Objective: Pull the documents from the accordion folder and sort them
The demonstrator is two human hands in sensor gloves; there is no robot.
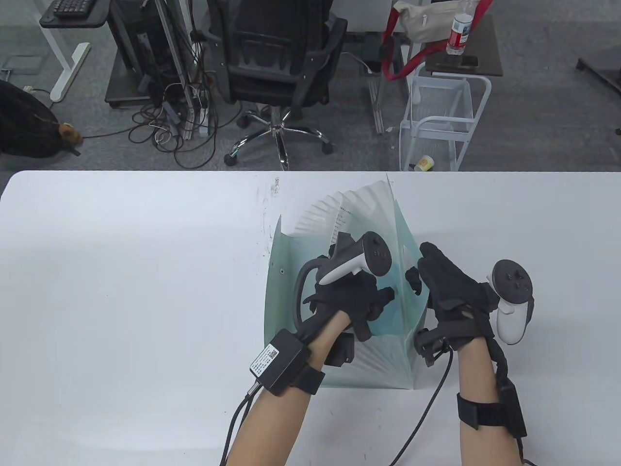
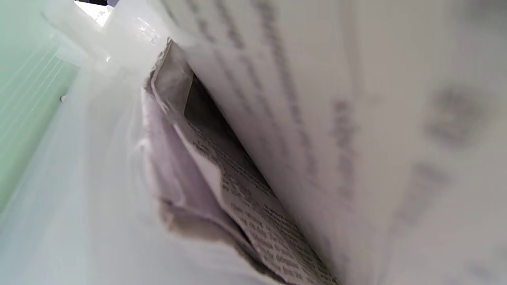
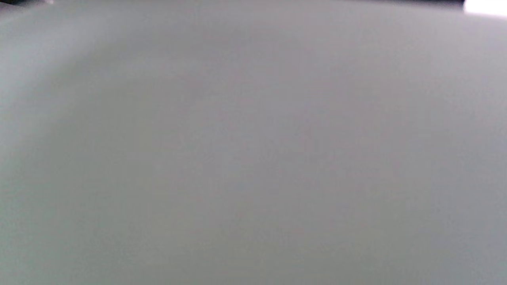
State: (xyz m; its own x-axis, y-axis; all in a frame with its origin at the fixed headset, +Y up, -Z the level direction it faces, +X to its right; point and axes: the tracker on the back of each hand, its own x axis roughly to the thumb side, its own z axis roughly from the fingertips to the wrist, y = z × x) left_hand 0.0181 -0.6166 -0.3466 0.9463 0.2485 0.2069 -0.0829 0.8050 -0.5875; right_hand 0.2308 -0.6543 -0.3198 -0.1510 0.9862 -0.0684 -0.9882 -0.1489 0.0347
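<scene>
A translucent green accordion folder stands open on the white table, its pleats fanned out. A printed sheet shows at its top. My left hand reaches down into a pocket from above; its fingers are curled and partly hidden, so I cannot tell whether it holds a sheet. My right hand pinches the folder's right wall, thumb inside and fingers outside. The left wrist view looks into the pocket at curled printed documents beside the green wall. The right wrist view is a blurred grey surface.
The table's far edge runs just behind the folder. Beyond it on the floor stand an office chair, a white wire cart and a tangle of cables. Glove cables trail from both wrists toward the near edge.
</scene>
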